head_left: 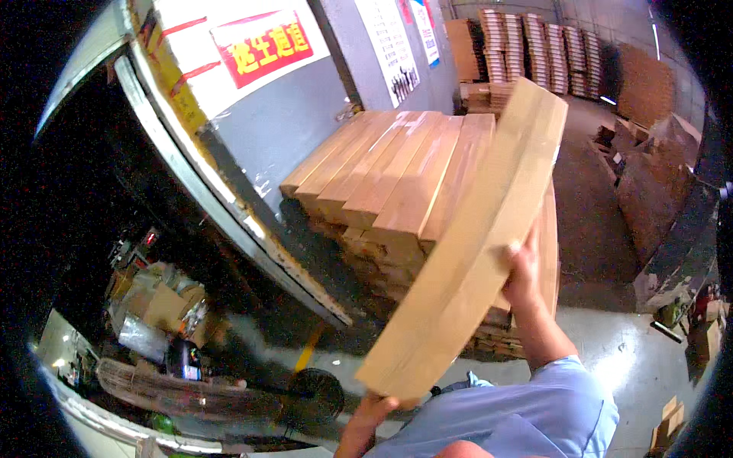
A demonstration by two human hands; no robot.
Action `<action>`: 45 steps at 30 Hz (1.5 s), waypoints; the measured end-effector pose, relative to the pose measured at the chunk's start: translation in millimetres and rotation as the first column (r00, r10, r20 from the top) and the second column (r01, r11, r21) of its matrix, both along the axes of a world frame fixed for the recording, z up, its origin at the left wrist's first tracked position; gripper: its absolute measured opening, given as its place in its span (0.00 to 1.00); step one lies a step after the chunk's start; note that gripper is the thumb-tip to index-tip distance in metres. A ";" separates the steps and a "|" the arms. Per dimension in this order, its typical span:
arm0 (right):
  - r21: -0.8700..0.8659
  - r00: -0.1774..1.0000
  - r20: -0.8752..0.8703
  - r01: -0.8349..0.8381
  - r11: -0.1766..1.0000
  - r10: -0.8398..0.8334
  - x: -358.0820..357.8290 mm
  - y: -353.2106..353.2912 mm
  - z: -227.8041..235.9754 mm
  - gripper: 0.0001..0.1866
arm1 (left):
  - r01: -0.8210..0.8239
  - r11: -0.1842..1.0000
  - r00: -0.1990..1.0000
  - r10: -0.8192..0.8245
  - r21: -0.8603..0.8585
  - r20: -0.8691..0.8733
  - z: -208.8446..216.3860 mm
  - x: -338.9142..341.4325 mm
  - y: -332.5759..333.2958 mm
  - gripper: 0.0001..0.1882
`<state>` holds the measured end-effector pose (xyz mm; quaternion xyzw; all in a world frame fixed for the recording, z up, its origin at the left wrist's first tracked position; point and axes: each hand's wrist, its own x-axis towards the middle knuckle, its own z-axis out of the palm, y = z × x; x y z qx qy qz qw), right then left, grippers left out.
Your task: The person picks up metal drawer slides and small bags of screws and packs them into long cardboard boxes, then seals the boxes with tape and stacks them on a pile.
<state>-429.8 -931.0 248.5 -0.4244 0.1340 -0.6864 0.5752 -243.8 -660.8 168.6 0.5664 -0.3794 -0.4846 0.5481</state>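
A long, narrow cardboard box (477, 229) slants across the middle, its far end up and to the right. My left hand (372, 412) grips its near lower end, with the fingers partly hidden underneath. On the box's right side, past its middle, my right hand (522, 269) is closed round the edge, thumb on the upper face. Beyond and partly behind the held box stands a stack of similar long cartons (382, 172), laid side by side in several layers. Whether the held box touches the stack I cannot tell.
A grey wall (279, 126) with posters runs behind the stack. At left are a metal door frame (221, 191), a pile of cardboard scraps (164, 305) and a round black base (315, 393). Tall carton stacks (527, 49) stand far back; a dark covered heap (657, 175) lies right.
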 end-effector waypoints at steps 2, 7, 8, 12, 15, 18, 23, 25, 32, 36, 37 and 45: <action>0.002 0.988 -0.033 0.154 0.988 -0.154 -33.9 -43.6 15.8 0.42 | 0.268 0.962 0.961 -0.262 -0.056 0.093 3.4 -18.4 -53.0 0.34; 0.278 0.999 -0.044 -0.009 0.960 0.022 -94.9 -160.7 -32.5 0.32 | 0.601 0.777 0.718 -0.628 -0.189 -0.299 -20.2 -76.3 -161.7 0.29; 0.296 0.994 -0.112 0.032 0.955 0.001 -105.6 -184.3 -54.6 0.32 | 0.568 0.807 0.739 -0.586 -0.161 -0.334 -27.0 -90.3 -174.0 0.30; -0.039 -0.068 -0.998 0.536 0.843 -0.003 -63.4 -239.4 -127.8 0.38 | 0.388 0.826 0.921 -0.370 0.410 -0.126 -79.1 -84.4 -227.0 0.39; -0.042 0.037 -0.997 0.471 0.881 -0.068 -63.9 -242.2 -137.4 0.39 | 0.424 0.801 0.905 -0.366 0.423 -0.216 -94.1 -81.4 -236.0 0.37; -0.317 -0.208 -0.948 0.529 0.788 -0.241 -65.0 -238.6 -95.0 0.39 | 0.456 0.790 0.879 -0.327 0.410 -0.348 -89.8 -70.2 -230.4 0.33; -0.575 0.836 -0.517 -0.178 0.799 -0.186 -17.7 -108.3 107.6 0.16 | 0.309 0.904 0.951 -0.283 0.296 -0.127 -162.8 -17.7 -179.8 0.19; -0.808 0.895 -0.436 -0.435 0.399 0.092 -8.2 -49.4 148.8 0.15 | 0.150 0.936 0.978 -0.188 0.317 0.094 -214.8 12.8 -139.7 0.20; -0.683 0.368 -0.602 -0.698 -0.218 0.708 70.8 53.6 192.1 0.09 | -0.566 0.698 0.802 0.345 0.438 0.487 -350.3 40.0 112.3 0.19; -0.607 0.081 -0.615 -0.684 -0.405 0.785 115.6 124.1 199.8 0.05 | -0.742 0.471 0.659 0.641 0.476 0.393 -363.8 -25.1 224.6 0.16; -0.589 0.019 -0.618 -0.673 -0.447 0.786 125.0 144.2 201.4 0.04 | -0.793 0.273 0.494 0.810 0.545 0.314 -353.1 -44.0 228.8 0.15; -0.436 -0.369 -0.649 -0.537 -0.722 0.665 158.3 323.6 213.1 0.05 | -0.880 -0.158 0.118 0.841 0.449 0.528 -281.2 -108.9 340.6 0.15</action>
